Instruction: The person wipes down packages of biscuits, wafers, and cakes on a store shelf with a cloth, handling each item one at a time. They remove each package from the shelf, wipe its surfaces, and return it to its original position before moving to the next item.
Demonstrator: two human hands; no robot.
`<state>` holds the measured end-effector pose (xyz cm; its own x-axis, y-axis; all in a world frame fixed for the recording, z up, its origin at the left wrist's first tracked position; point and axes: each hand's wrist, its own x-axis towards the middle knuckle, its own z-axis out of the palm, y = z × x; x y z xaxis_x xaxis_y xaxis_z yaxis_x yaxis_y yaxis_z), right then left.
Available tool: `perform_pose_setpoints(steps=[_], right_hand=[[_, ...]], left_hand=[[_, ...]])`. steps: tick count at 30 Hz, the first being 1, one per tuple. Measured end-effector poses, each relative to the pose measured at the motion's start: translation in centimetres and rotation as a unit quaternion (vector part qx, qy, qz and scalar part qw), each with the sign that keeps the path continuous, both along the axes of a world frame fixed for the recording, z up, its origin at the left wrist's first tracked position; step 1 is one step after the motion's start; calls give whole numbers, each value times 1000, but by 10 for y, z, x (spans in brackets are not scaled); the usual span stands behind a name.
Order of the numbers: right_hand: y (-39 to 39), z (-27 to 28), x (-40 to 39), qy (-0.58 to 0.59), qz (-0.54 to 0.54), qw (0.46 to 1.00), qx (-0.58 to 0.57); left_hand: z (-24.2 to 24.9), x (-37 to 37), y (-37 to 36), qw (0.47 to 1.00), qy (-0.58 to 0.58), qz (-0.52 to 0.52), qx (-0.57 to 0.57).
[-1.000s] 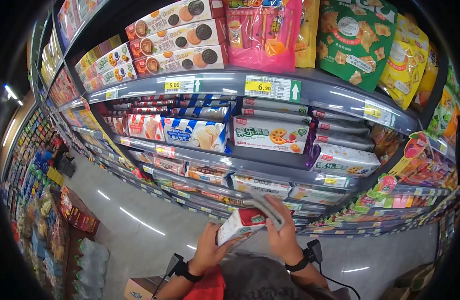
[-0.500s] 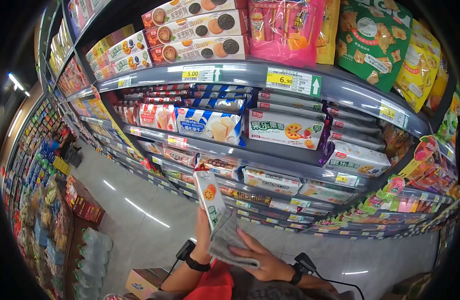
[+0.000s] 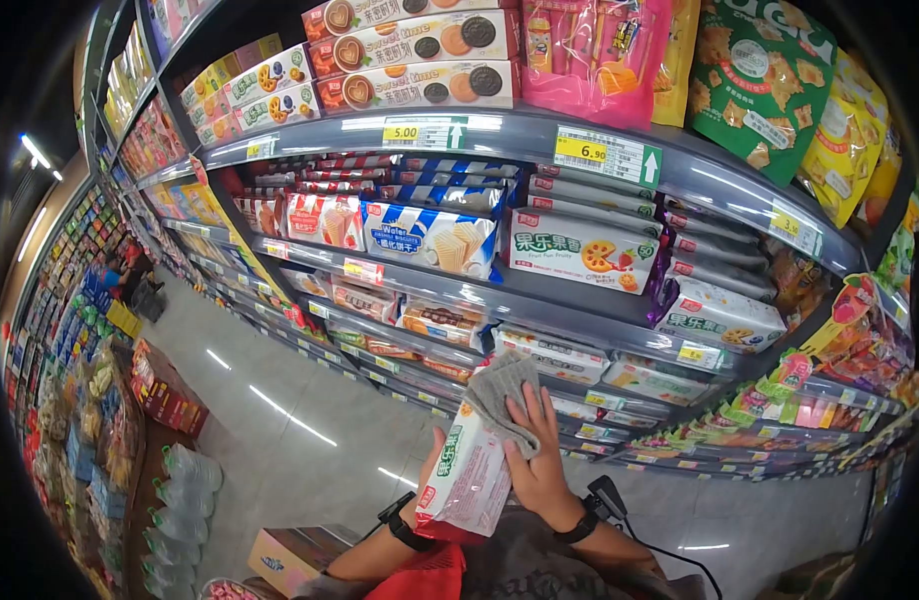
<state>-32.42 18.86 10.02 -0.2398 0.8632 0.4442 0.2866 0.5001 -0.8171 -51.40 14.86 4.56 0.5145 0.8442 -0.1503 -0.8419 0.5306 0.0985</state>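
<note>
A white biscuit pack [image 3: 467, 480] with green characters and a red end stands nearly upright in front of me. My left hand [image 3: 427, 470] holds it from behind and is mostly hidden by it. My right hand [image 3: 540, 462] presses a grey cloth [image 3: 503, 392] against the pack's upper right side. Both wrists wear black bands with small devices. Directly behind the pack run the lower shelves [image 3: 540, 308] of boxed biscuits.
Shelves of wafer and biscuit boxes fill the view, with yellow price tags [image 3: 580, 149] on the rails. Hanging snack bags [image 3: 770, 70] are at top right. The aisle floor [image 3: 280, 440] runs left, with a cardboard box [image 3: 285, 557] below and stacked goods along the left side.
The pack has turned from upright with its printed face showing to a lower, tilted hold. My right hand with the cloth rose from the pack's base to its upper side.
</note>
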Motion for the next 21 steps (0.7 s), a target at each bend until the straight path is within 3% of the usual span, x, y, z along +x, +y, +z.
perform_pose_setpoints(steps=[1,2,4,5,8,9,13,21], right_hand=[[-2,-2,-2,-38,-5,999,3],[-7,-3,-7,48,39,995,-82],[-22,-5,-19,214,126,937,-247],[-27,-33,-22,148,98,964,-197],[-48,-76,-28,301,78,848,-428],[-47,-74,-31,276,35,841,-464],[-48,-47,-18,193,-22,882,-430],[-46,-14,10,38,64,912,-403]], left_hand=[[3,1,0,1000,2,13,-1],[12,4,1,1000,4,27,-2],[35,12,3,994,59,86,-22],[44,14,5,989,87,115,-31],[30,0,9,978,142,153,-17],[26,-5,10,980,131,149,-4],[19,-11,0,974,172,148,-15],[27,-14,7,958,196,210,-1]])
